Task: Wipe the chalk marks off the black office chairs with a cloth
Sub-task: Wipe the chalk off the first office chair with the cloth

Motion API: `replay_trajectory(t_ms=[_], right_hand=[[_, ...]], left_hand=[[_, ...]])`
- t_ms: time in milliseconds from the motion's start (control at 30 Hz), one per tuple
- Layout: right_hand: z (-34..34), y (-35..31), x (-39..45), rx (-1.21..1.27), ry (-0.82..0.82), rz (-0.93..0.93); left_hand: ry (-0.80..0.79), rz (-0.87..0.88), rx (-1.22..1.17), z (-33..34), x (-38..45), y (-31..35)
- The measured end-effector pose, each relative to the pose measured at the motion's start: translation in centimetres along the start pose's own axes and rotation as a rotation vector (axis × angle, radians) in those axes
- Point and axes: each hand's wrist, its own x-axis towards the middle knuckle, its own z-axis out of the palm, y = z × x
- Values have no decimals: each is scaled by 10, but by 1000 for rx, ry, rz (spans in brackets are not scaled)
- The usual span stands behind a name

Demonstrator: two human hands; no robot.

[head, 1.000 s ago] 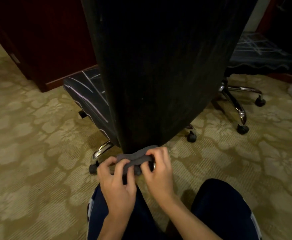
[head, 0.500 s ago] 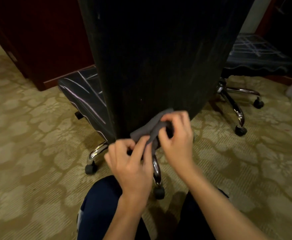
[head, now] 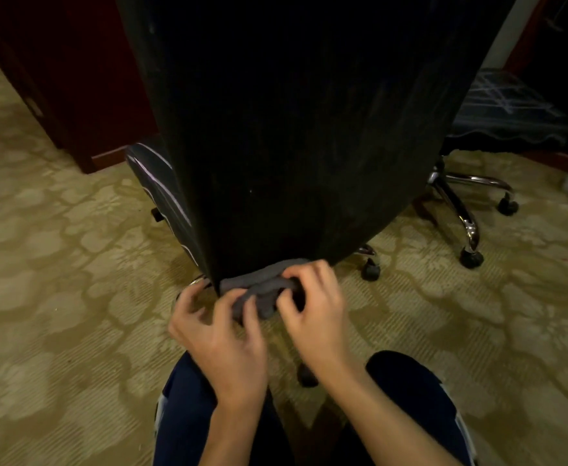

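Chair back (head: 309, 122): the black office chair fills the middle of our view from the top edge down, its rear face towards us, tapering to a rounded lower edge just above the hands. We see faint pale streaks on its upper left and right, too dim to call.
Carpet (head: 57, 297): tan, with a pale flower pattern, under everything.
Wooden furniture (head: 74, 79): dark red-brown, standing on the carpet at upper left.
Seat (head: 161, 190): the chair's seat shows to the left of the back, crossed by white chalk lines.
Second chair (head: 504, 109): behind to the right — its seat carries a tangle of white chalk marks, and its chrome legs (head: 457, 203) end in black castors.
Legs: our knees in dark blue trousers (head: 417, 398) sit at the bottom, either side of the arms.
Left hand (head: 222, 344): fingers curled, the fingertips pinching the near fold of the cloth.
Right hand (head: 316, 307): fingers curled over the cloth's right end, gripping it.
Cloth (head: 259, 287): grey, bunched into a roll, held by both hands — it touches the bottom edge of the chair back.
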Motion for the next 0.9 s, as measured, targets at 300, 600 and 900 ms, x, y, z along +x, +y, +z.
replay_trajectory(t_ms=[300,600,900], right_hand=[[16,-20,-22,126,19,220],[-23,-5,-31,110,21,256],[-23,2,-61,-151,225,170]], left_hand=[[-142,44,-87,-30,9,-11],[-317,156,-328,-22,-9,6],[-232,318,-149,7,-9,-23]])
